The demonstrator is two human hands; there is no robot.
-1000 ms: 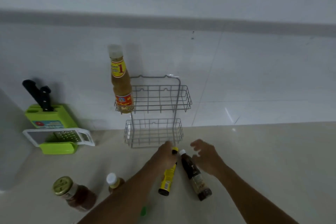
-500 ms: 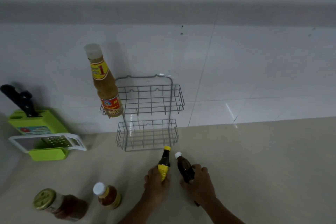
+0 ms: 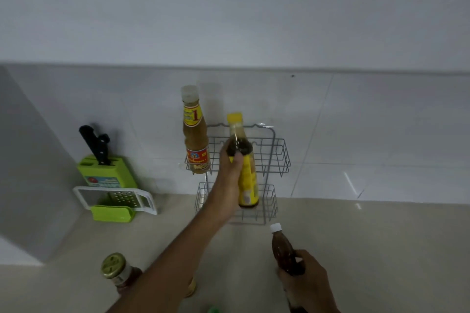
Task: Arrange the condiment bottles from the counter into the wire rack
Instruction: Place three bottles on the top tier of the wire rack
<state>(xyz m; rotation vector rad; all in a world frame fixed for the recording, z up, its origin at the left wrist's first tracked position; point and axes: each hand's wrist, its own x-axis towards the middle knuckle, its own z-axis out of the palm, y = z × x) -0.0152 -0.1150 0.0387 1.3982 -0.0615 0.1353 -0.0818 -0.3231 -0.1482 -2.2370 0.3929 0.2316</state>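
A grey two-tier wire rack (image 3: 279, 157) hangs on the tiled wall above the counter. A tall bottle of light brown sauce (image 3: 194, 134) stands at the left end of its upper tier. My left hand (image 3: 229, 175) grips a dark bottle with a yellow cap and yellow label (image 3: 244, 160), held upright in front of the rack's upper tier. My right hand (image 3: 305, 282) holds a dark brown bottle with a white cap (image 3: 283, 249) low over the counter, right of the rack's bottom tier.
A green knife block (image 3: 106, 173) with black-handled knives and a white grater (image 3: 114, 198) sit at the left by the wall. A gold-lidded jar (image 3: 117, 269) lies on the counter at the lower left; my forearm hides another bottle beside it.
Both hands have lifted their bottles off the counter. The left hand raised the yellow-capped bottle up to the upper tier; the right hand drew the white-capped bottle back toward me.
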